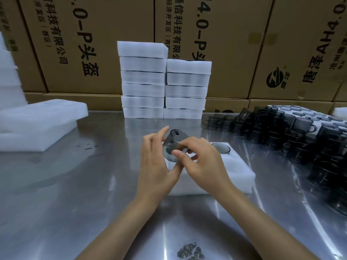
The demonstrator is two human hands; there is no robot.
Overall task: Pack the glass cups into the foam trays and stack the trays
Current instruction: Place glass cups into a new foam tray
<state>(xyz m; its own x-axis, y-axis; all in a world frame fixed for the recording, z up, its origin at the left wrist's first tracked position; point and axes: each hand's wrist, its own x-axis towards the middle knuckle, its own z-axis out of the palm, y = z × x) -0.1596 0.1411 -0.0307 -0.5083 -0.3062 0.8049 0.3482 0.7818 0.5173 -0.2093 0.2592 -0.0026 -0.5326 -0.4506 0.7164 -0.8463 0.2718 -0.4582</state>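
A smoky grey glass cup (173, 142) lies tilted on its side above the left part of a white foam tray (232, 173) on the steel table. My left hand (157, 162) and my right hand (202, 160) both grip this cup, fingers curled round its wall. A second grey cup (221, 148) sits in the tray's far right pocket. The tray's other pockets are mostly hidden under my hands.
Two stacks of packed foam trays (163, 81) stand at the back centre against cardboard boxes (93, 44). Several stacked grey cups (281, 134) crowd the right side. Loose foam trays (37, 124) lie at the left. A dark stain (190, 251) marks the table's near edge.
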